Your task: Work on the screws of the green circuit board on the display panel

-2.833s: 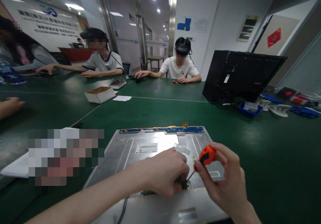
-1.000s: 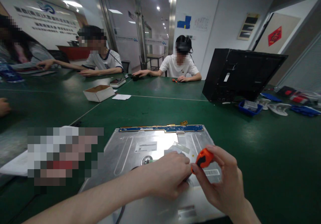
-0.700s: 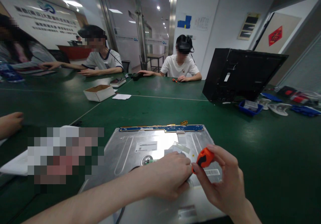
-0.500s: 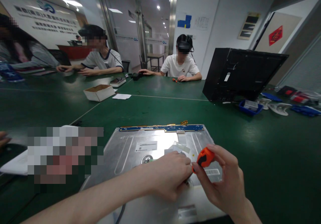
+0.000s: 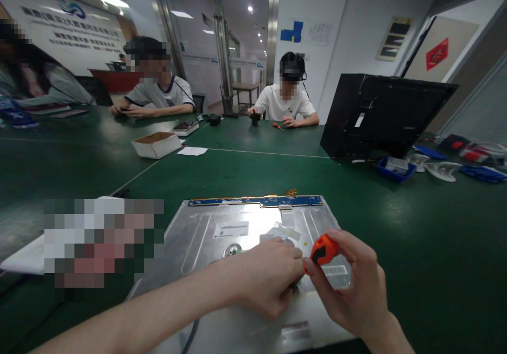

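A flat metal panel (image 5: 229,214) lies on the green table in front of me, with a blue circuit strip (image 5: 253,202) along its far edge. My right hand (image 5: 352,285) pinches an orange and black screwdriver handle (image 5: 325,249) between thumb and fingers, above the panel's right part. Next to its lower end, my left hand (image 5: 273,277) is curled over the panel with its fingers closed; what they grip is hidden beneath the hand. Paper labels (image 5: 232,230) and a round metal fitting (image 5: 232,250) show on the panel.
A black monitor (image 5: 388,116) stands at the back right, beside a blue tray (image 5: 396,169). An open white box (image 5: 157,145) is at the back left. Three people sit across the table. A dark cable (image 5: 191,337) crosses the panel's near part.
Both my hands hold nearly the same pose. Across the table, one person has lifted a small black object near their hand; the person at left has drawn both hands together.
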`<state>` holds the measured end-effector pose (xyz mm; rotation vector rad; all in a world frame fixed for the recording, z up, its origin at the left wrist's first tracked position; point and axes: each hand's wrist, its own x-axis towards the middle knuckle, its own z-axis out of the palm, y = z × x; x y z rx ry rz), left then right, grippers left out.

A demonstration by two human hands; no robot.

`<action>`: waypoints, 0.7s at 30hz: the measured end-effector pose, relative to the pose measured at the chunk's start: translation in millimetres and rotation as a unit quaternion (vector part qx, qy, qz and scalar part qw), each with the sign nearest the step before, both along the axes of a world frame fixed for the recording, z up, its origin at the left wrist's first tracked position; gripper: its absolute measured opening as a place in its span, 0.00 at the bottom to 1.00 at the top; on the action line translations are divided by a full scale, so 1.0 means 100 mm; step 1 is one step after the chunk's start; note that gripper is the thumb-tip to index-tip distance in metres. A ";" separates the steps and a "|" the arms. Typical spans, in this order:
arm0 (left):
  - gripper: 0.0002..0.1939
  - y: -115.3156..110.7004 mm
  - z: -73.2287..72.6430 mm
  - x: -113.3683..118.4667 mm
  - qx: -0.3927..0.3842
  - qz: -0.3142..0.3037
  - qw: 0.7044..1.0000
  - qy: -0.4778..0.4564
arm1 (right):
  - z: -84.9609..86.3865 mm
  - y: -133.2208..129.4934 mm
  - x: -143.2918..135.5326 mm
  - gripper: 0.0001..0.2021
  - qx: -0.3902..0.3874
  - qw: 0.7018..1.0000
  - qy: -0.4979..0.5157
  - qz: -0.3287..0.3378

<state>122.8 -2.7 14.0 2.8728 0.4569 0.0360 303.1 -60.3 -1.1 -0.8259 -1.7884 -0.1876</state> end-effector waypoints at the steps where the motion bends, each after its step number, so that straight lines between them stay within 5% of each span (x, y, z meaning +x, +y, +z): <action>1: 0.05 0.00 0.01 0.00 0.000 0.000 1.000 0.005 | 0.01 0.00 0.00 0.21 0.002 1.000 -0.003 0.005; 12: 0.12 0.05 0.00 0.03 -0.015 -0.019 1.000 -0.005 | 0.14 -0.02 -0.03 0.15 -0.001 0.998 -0.041 0.037; 21: 0.17 0.08 -0.04 0.03 -0.069 -0.013 0.997 -0.023 | 0.13 -0.05 -0.04 0.20 -0.009 0.998 -0.044 0.035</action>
